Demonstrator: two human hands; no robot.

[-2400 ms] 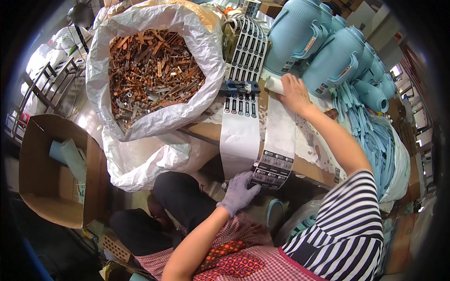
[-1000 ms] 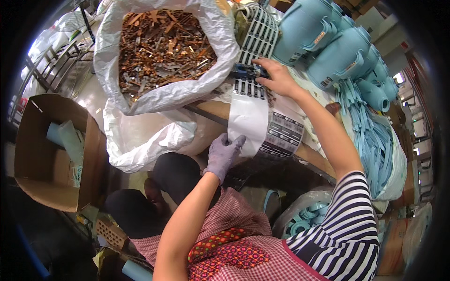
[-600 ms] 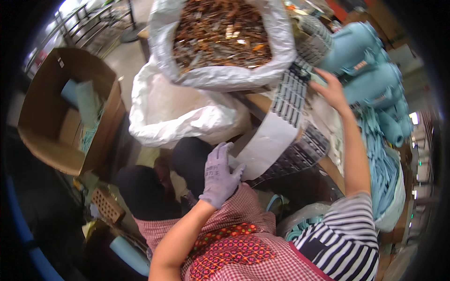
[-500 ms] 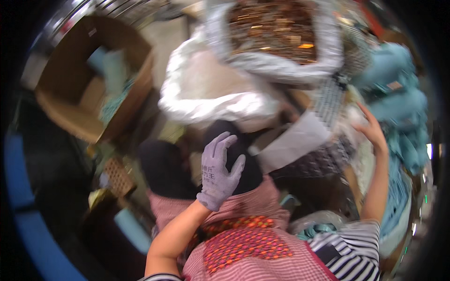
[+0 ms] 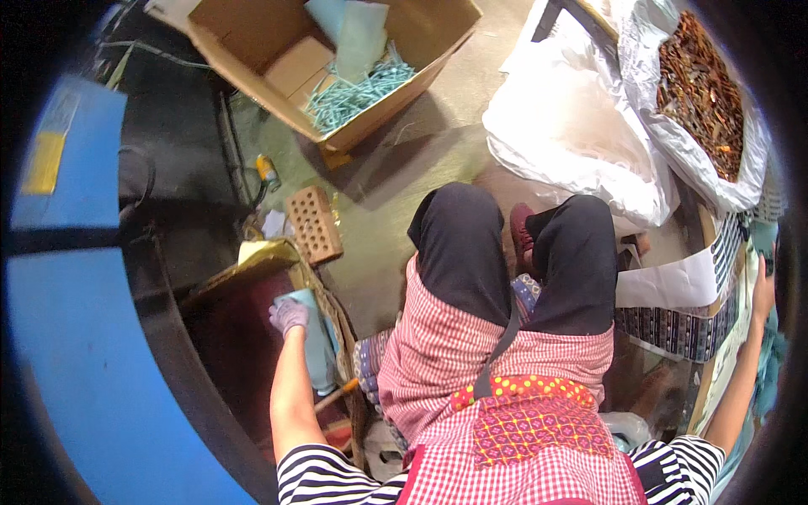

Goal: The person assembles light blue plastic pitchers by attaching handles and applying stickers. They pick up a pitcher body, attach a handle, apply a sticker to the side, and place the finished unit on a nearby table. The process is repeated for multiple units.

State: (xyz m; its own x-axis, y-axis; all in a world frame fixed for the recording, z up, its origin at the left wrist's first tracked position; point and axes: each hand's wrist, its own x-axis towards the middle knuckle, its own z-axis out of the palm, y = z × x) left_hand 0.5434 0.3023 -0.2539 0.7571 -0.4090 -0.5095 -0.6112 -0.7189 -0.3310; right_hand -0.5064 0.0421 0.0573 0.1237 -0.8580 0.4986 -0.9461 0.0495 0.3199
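Observation:
My left hand [image 5: 289, 315], in a pale lilac glove, reaches down into a dark reddish bin at my left. Its fingers are curled at the top end of a pale blue sheet [image 5: 318, 349], which stands along the bin's inner side. My right hand [image 5: 763, 290], bare, is stretched far out to the right beside light blue material [image 5: 768, 370]. Its fingers lie at the dark rim of the picture, too hidden to read.
A cardboard box [image 5: 252, 93] holds thin blue-green strips and pale blue sheets. White sacks stand at the right, one [image 5: 572, 126] pale inside, another with copper-brown pieces [image 5: 703, 97]. A perforated brick [image 5: 314, 225] lies near the bin [image 5: 231, 337]. Blue panels [image 5: 93, 362] line the left.
My left hand has moved from above my lap down into the left bin and onto the pale blue sheet. My view has turned left; my right arm stays stretched to the right.

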